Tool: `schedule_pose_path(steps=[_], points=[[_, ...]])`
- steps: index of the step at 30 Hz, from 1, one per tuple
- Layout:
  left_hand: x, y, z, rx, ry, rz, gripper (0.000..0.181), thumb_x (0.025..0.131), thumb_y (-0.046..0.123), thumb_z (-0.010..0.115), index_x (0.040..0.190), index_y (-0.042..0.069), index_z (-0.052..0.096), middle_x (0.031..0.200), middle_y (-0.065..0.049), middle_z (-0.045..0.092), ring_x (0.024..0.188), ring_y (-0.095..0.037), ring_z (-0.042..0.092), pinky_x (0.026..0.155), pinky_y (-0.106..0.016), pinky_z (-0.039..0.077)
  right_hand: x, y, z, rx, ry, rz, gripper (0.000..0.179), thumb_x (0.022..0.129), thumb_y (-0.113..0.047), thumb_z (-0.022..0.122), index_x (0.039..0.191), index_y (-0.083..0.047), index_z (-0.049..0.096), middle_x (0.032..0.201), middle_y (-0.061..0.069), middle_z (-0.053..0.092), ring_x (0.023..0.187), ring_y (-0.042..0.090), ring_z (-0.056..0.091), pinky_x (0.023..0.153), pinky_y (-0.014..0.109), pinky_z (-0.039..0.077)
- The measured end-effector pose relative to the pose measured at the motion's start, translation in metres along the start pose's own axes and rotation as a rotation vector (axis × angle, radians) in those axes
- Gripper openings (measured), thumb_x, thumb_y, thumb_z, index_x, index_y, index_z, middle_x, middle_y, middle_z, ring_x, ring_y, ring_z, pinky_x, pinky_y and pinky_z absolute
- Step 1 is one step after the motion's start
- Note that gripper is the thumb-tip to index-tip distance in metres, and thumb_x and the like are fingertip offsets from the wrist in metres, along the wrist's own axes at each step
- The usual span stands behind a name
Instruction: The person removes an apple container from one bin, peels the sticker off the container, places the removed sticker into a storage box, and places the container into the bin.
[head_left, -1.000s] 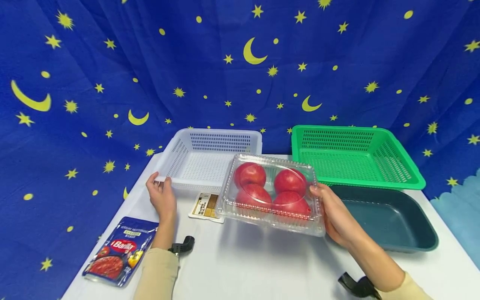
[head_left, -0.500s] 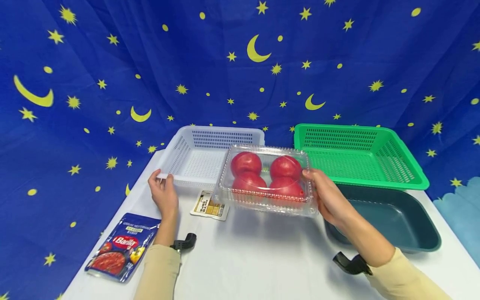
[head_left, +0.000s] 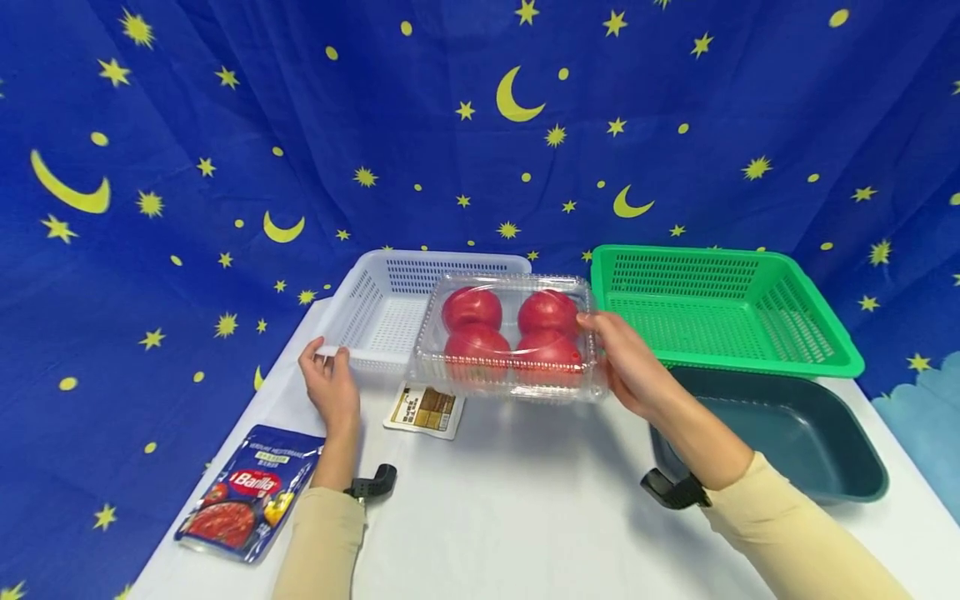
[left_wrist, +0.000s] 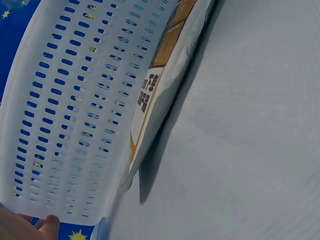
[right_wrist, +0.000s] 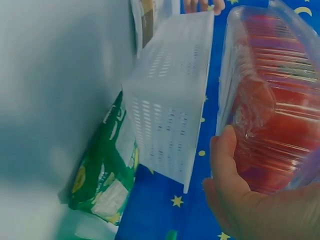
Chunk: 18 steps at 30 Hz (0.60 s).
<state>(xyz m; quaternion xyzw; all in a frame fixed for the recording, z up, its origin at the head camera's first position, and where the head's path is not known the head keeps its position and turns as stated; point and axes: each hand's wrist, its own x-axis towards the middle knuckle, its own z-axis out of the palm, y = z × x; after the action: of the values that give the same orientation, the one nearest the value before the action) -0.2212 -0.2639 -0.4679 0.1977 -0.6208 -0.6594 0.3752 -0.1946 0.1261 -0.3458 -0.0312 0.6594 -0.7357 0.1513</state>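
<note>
My right hand (head_left: 633, 362) grips the right end of a clear plastic clamshell box (head_left: 510, 390), thumb on top. Inside the box are several red round fruits (head_left: 547, 312). It is held in the air, slightly tilted, covering the right front part of a white perforated basket (head_left: 360, 321). At the basket's front left corner, my left hand (head_left: 333, 392) holds the rim between thumb and fingers. The left wrist view shows only part of that hand (left_wrist: 25, 225) by the basket's end. In the right wrist view, the right thumb (right_wrist: 227, 160) presses the box's side.
A small white-and-brown packet (head_left: 423, 410) lies before the white basket. A blue Barilla pouch (head_left: 251, 496) is at the left. To the right stand a green basket (head_left: 817, 312) and a dark teal tub (head_left: 873, 475). The right wrist view shows a green packet (right_wrist: 107, 170) beside the white basket.
My right hand has carried the box of red fruits leftward and away from me, over the white basket's front right part. The left hand has stayed at the basket's corner.
</note>
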Motion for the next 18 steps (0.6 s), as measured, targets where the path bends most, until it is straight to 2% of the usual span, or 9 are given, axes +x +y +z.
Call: schedule_pose_path(steps=[4, 9, 12, 18], points=[[0.001, 0.000, 0.000, -0.012, -0.009, 0.001, 0.041, 0.089, 0.007, 0.061, 0.128, 0.010, 0.050, 0.135, -0.012, 0.053, 0.123, -0.024, 0.050, 0.102, -0.029, 0.039, 0.008, -0.003, 0.005, -0.031, 0.003, 0.002, 0.059, 0.095, -0.042, 0.052, 0.137, -0.008, 0.027, 0.136, 0.011, 0.032, 0.115, 0.029, 0.044, 0.085, 0.035, 0.051], [0.002, 0.003, -0.002, -0.046, -0.014, -0.004, 0.041, 0.089, 0.006, 0.061, 0.128, 0.009, 0.049, 0.133, -0.013, 0.054, 0.121, -0.023, 0.050, 0.100, -0.030, 0.040, 0.018, -0.003, 0.011, -0.025, -0.006, 0.021, 0.063, 0.095, -0.042, 0.053, 0.141, -0.010, 0.023, 0.136, 0.013, 0.034, 0.112, 0.031, 0.048, 0.085, 0.037, 0.051], [-0.002, 0.012, -0.003, -0.056, -0.031, -0.021, 0.041, 0.089, 0.005, 0.060, 0.129, 0.007, 0.048, 0.135, -0.016, 0.052, 0.122, -0.025, 0.049, 0.100, -0.031, 0.040, 0.023, -0.001, 0.013, -0.017, -0.005, 0.027, 0.065, 0.095, -0.041, 0.052, 0.142, -0.009, 0.022, 0.136, 0.014, 0.035, 0.111, 0.032, 0.049, 0.085, 0.038, 0.051], [-0.001, 0.005, 0.000, -0.057, -0.019, -0.010, 0.039, 0.089, 0.006, 0.060, 0.127, 0.010, 0.050, 0.133, -0.015, 0.054, 0.121, -0.024, 0.051, 0.099, -0.031, 0.041, 0.032, 0.003, 0.016, -0.029, 0.020, 0.041, 0.068, 0.095, -0.042, 0.053, 0.144, -0.008, 0.021, 0.137, 0.015, 0.033, 0.112, 0.033, 0.046, 0.088, 0.041, 0.048]])
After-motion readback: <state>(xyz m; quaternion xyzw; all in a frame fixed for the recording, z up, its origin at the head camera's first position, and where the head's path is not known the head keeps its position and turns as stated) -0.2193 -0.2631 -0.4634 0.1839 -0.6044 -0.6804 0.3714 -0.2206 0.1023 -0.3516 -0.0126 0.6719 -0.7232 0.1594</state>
